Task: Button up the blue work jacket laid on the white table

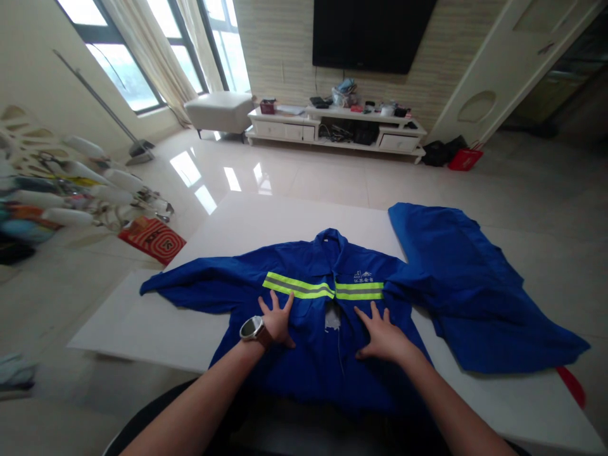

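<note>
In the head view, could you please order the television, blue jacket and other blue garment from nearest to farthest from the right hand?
1. Blue jacket: directly beneath the right hand.
2. Other blue garment: off to the right.
3. Television: far ahead, across the room.

Far wall (278,38): black television (371,33) above white TV cabinet (273,130); assorted small items (387,110) on cabinet top. White ottoman (219,106) beside cabinet's left end, near beige curtain (142,54). Long-handled dustpan (141,152) on floor (313,174), further left. Red bag (464,159) right of cabinet.
</note>
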### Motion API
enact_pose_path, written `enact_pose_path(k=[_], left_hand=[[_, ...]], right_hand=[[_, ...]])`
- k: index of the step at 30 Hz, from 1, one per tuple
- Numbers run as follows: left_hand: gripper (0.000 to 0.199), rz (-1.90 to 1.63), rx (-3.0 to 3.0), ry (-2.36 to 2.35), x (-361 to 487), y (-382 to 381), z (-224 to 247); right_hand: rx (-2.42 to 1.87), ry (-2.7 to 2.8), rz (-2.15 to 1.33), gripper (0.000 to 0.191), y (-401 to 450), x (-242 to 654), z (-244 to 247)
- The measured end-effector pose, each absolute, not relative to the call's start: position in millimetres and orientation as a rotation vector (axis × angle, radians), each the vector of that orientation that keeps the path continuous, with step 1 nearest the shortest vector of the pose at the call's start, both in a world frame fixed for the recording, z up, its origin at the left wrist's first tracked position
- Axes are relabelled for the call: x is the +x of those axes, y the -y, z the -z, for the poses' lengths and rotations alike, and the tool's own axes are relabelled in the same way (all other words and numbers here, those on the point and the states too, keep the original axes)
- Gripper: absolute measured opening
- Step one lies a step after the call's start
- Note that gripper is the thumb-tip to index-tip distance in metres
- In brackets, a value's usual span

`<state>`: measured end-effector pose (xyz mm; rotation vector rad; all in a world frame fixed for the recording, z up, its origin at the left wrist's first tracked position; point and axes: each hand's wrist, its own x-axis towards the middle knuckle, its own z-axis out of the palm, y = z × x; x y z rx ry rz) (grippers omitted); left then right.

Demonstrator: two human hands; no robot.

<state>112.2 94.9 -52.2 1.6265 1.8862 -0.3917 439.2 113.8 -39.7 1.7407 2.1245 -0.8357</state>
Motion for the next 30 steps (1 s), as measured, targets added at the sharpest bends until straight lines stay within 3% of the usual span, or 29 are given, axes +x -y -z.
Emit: enact_pose_path(k=[3, 7, 10, 12, 16, 19, 20, 23, 25, 30], left_hand=[[0.155, 0.29, 1.689, -1.947, 100.7, -120.5, 56.5], [0.103, -0.112, 1.721, -2.164, 75.7, -168.9, 15.5], [0.073, -0.22, 1.717, -2.245, 81.5, -155.9, -10.8], [0.075, -0.125, 1.645, -2.225, 96.2, -114.4, -6.4], [0.12, 0.307, 1.521, -2.042, 126.3, -11.4, 49.0], [0.141, 0.258, 1.655, -2.083, 131.7, 19.6, 80.1], [0.139, 0.218, 1.695, -2.047, 129.4, 18.6, 80.2], [0.106, 0.084, 1.709, -1.961, 117.7, 2.4, 53.1], [0.091, 0.014, 1.692, -1.946, 113.3, -1.9, 28.5], [0.094, -0.081, 1.895, -1.786, 133.8, 33.7, 18.3]], right_hand=[[1.82, -2.223, 0.685, 0.12, -131.1, 424.3, 50.3], [1.949, -2.44, 0.439, 0.07, -175.5, 391.2, 23.8], [2.08, -2.461, 0.345, 0.057, -167.6, 373.9, -4.8], [2.092, -2.41, 0.49, 0.059, -130.3, 372.8, -8.3], [2.022, -2.07, 0.717, 0.081, -28.9, 395.0, 35.8], [2.071, -2.016, 0.657, 0.085, 9.1, 414.9, 75.3], [2.088, -2.079, 0.599, 0.078, 10.8, 419.3, 81.3], [2.119, -2.208, 0.517, 0.056, -4.4, 427.5, 72.6], [2.143, -2.2, 0.533, 0.051, -17.4, 430.4, 54.2], [2.007, -2.516, 0.465, 0.061, -6.6, 425.0, 36.3]])
